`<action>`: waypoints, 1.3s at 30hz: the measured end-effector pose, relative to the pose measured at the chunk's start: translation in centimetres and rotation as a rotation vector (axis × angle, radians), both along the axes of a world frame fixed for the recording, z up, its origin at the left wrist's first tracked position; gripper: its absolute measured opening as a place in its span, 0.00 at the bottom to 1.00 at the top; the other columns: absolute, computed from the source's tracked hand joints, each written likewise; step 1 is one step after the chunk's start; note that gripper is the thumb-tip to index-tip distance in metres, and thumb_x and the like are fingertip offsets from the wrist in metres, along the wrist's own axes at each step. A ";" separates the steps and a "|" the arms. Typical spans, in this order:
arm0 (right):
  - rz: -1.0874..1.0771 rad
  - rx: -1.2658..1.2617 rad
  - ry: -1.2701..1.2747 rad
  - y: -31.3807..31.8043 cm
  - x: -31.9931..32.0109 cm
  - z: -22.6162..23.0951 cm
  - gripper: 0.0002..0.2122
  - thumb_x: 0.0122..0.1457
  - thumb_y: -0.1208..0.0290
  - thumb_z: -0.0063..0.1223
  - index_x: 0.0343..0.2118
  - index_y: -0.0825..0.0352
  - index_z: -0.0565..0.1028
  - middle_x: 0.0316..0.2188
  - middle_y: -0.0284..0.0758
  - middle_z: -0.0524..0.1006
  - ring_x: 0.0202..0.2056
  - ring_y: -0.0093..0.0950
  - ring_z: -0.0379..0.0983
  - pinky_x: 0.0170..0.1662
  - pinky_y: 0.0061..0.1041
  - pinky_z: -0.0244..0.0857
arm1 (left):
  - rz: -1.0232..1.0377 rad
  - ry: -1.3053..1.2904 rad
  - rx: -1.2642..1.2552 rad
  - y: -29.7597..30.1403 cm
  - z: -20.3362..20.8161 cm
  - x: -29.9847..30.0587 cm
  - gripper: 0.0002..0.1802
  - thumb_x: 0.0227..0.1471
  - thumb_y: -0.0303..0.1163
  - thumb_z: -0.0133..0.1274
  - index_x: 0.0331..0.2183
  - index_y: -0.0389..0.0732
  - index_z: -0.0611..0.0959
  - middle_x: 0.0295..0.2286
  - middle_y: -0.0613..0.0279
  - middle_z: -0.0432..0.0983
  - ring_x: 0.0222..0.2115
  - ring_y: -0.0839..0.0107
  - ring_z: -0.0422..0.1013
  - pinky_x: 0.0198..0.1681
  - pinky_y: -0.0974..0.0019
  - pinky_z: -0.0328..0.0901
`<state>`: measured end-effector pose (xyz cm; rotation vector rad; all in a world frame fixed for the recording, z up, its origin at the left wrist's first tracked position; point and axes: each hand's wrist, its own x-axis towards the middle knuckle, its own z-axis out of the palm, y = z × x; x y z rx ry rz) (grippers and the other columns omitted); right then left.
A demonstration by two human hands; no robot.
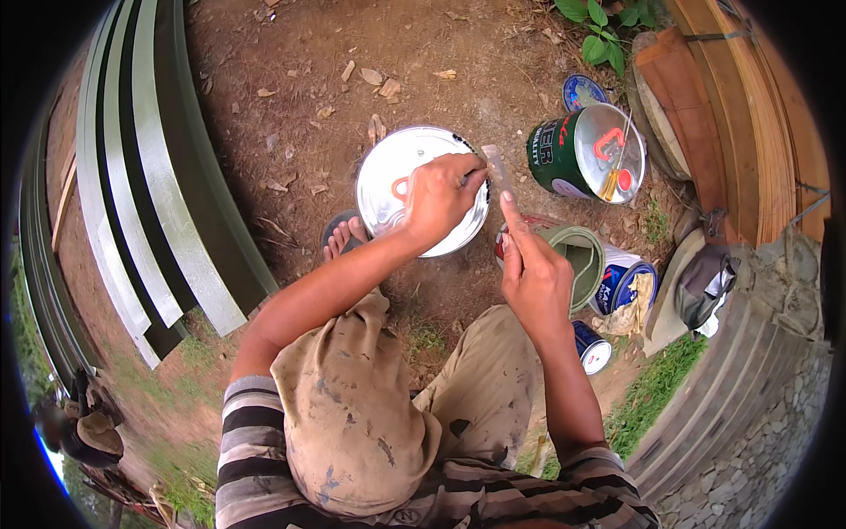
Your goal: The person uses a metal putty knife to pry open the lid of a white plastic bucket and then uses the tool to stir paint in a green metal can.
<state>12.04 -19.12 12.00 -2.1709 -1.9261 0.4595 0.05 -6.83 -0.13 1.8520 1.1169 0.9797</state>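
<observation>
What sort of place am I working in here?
Probably an outdoor work yard or building site: you're on bare dirt, with a green can carrying a brush on its lid, and wooden planks stacked at the right.

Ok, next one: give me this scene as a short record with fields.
Right hand: holds a flat, greyish blade
Left hand: fingers curled over a round silver metal lid; contact unclear
Right side: dark green cylindrical paint can; open can with pale green interior
Left side: long grey-green metal sheets
Ground: brown soil
</observation>
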 end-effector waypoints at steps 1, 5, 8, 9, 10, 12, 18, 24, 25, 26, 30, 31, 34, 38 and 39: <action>-0.021 0.193 0.049 0.1 0.0 0.0 0.26 0.63 0.85 0.58 0.65 0.75 0.70 0.45 0.45 0.85 0.35 0.40 0.85 0.37 0.32 0.78 | -0.006 0.008 -0.006 0.1 -0.2 0.0 0.08 0.55 0.32 0.68 0.32 0.37 0.88 0.28 0.52 0.85 0.25 0.56 0.82 0.30 0.59 0.73; -0.098 0.558 0.185 -0.5 -1.1 3.7 0.23 0.64 0.85 0.57 0.61 0.82 0.72 0.57 0.55 0.79 0.49 0.45 0.84 0.47 0.34 0.79 | -0.022 -0.010 -0.022 0.1 0.2 0.0 0.09 0.56 0.33 0.68 0.32 0.36 0.89 0.27 0.52 0.85 0.24 0.58 0.81 0.28 0.60 0.73; -0.141 0.549 0.258 -0.8 -1.4 4.4 0.23 0.63 0.83 0.58 0.61 0.84 0.71 0.55 0.60 0.78 0.51 0.49 0.83 0.49 0.35 0.79 | -0.005 0.001 0.054 0.2 -0.1 -0.2 0.10 0.56 0.34 0.69 0.31 0.36 0.89 0.26 0.52 0.85 0.23 0.58 0.81 0.28 0.60 0.73; -0.141 0.562 0.235 -1.0 -1.4 4.4 0.23 0.63 0.83 0.59 0.61 0.84 0.71 0.55 0.61 0.78 0.51 0.50 0.83 0.50 0.35 0.79 | 0.001 -0.010 0.042 0.2 -0.2 -0.1 0.10 0.56 0.34 0.69 0.31 0.36 0.89 0.26 0.52 0.85 0.23 0.58 0.81 0.28 0.60 0.73; -0.141 0.575 0.213 -1.3 -1.3 4.4 0.24 0.63 0.83 0.59 0.61 0.84 0.71 0.55 0.61 0.78 0.51 0.50 0.83 0.50 0.36 0.79 | 0.007 -0.020 0.029 0.4 -0.3 0.1 0.10 0.56 0.34 0.69 0.31 0.36 0.89 0.26 0.52 0.85 0.23 0.58 0.81 0.28 0.60 0.73; -0.174 0.546 0.239 -1.8 -1.4 4.3 0.24 0.62 0.82 0.60 0.61 0.85 0.70 0.56 0.62 0.77 0.53 0.52 0.81 0.52 0.37 0.78 | 0.010 -0.021 0.009 0.3 -0.3 0.1 0.10 0.56 0.34 0.69 0.31 0.36 0.89 0.25 0.53 0.85 0.23 0.58 0.81 0.28 0.60 0.72; -0.246 0.490 0.293 -2.4 -1.7 3.6 0.25 0.62 0.82 0.59 0.62 0.85 0.70 0.58 0.63 0.75 0.56 0.53 0.79 0.56 0.38 0.76 | 0.017 -0.007 -0.003 0.2 -0.3 0.1 0.10 0.56 0.34 0.69 0.31 0.37 0.88 0.25 0.52 0.84 0.22 0.58 0.80 0.27 0.59 0.71; -0.216 0.511 0.297 -2.5 -1.6 3.7 0.26 0.62 0.82 0.60 0.62 0.84 0.69 0.58 0.62 0.76 0.54 0.52 0.80 0.54 0.36 0.77 | 0.015 -0.006 -0.013 0.2 0.0 0.1 0.11 0.56 0.34 0.69 0.30 0.37 0.88 0.24 0.53 0.84 0.22 0.58 0.81 0.27 0.59 0.72; -0.213 0.517 0.307 -2.4 -1.7 3.8 0.26 0.62 0.82 0.60 0.62 0.84 0.69 0.58 0.61 0.76 0.54 0.52 0.81 0.53 0.36 0.78 | 0.012 -0.001 -0.017 0.2 0.1 0.1 0.11 0.56 0.34 0.69 0.30 0.37 0.88 0.24 0.53 0.84 0.22 0.58 0.81 0.27 0.59 0.72; -0.217 0.523 0.336 -2.3 -1.8 3.8 0.26 0.62 0.82 0.60 0.62 0.84 0.70 0.58 0.61 0.76 0.53 0.51 0.82 0.52 0.35 0.78 | 0.010 0.005 -0.022 0.2 0.1 0.1 0.11 0.56 0.34 0.69 0.30 0.37 0.88 0.24 0.53 0.84 0.22 0.58 0.81 0.27 0.59 0.72; -0.117 0.631 0.284 -1.7 -1.7 4.0 0.26 0.61 0.83 0.61 0.63 0.82 0.70 0.53 0.60 0.79 0.47 0.50 0.84 0.46 0.35 0.80 | 0.008 -0.002 0.003 0.2 -0.1 0.2 0.10 0.56 0.34 0.69 0.31 0.37 0.89 0.25 0.52 0.85 0.23 0.57 0.81 0.28 0.59 0.72; -0.070 0.672 0.249 -1.5 -1.6 3.9 0.26 0.61 0.83 0.62 0.63 0.81 0.71 0.51 0.60 0.80 0.45 0.50 0.85 0.44 0.35 0.80 | 0.008 -0.005 -0.002 0.2 -0.2 0.2 0.10 0.56 0.34 0.69 0.31 0.37 0.89 0.26 0.52 0.85 0.23 0.57 0.81 0.28 0.59 0.73; 0.006 0.560 0.129 0.2 -1.1 1.8 0.28 0.60 0.84 0.61 0.65 0.76 0.70 0.40 0.53 0.84 0.36 0.46 0.85 0.36 0.36 0.77 | 0.000 -0.019 -0.029 0.2 -0.2 -0.1 0.08 0.56 0.32 0.67 0.32 0.38 0.88 0.27 0.50 0.84 0.27 0.51 0.81 0.31 0.55 0.73; -0.107 0.113 0.044 0.2 -0.7 -0.5 0.28 0.62 0.83 0.58 0.67 0.72 0.70 0.42 0.44 0.86 0.34 0.43 0.85 0.37 0.35 0.76 | -0.021 -0.022 -0.057 -0.1 0.2 -0.1 0.06 0.54 0.30 0.66 0.32 0.37 0.88 0.29 0.50 0.84 0.30 0.49 0.81 0.33 0.53 0.73; -0.107 0.220 0.064 -0.1 -0.7 -0.4 0.28 0.62 0.83 0.58 0.67 0.72 0.70 0.45 0.45 0.85 0.36 0.43 0.85 0.39 0.36 0.76 | -0.019 -0.030 -0.056 0.1 0.2 -0.1 0.06 0.54 0.30 0.66 0.32 0.37 0.88 0.29 0.50 0.84 0.30 0.49 0.81 0.33 0.53 0.73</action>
